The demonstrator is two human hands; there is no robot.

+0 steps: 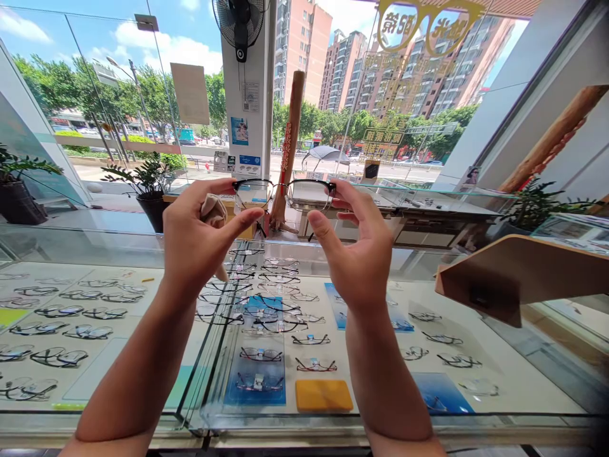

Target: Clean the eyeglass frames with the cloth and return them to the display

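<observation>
I hold a pair of dark-rimmed glasses (284, 192) up at eye level, lenses facing away toward the window. My left hand (200, 235) pinches the left end of the frame between thumb and forefinger, with a beige cloth (214, 212) tucked in its palm. My right hand (359, 247) pinches the right end the same way. Both hands hover above a glass display counter (304, 419).
Under the counter glass lie several rows of spectacle frames (266, 317) on blue and white pads, plus a yellow pad (323, 395). A wooden stand (514, 273) juts in at the right. Potted plants (147, 184), a pillar with a fan (240, 25) and shop windows stand behind.
</observation>
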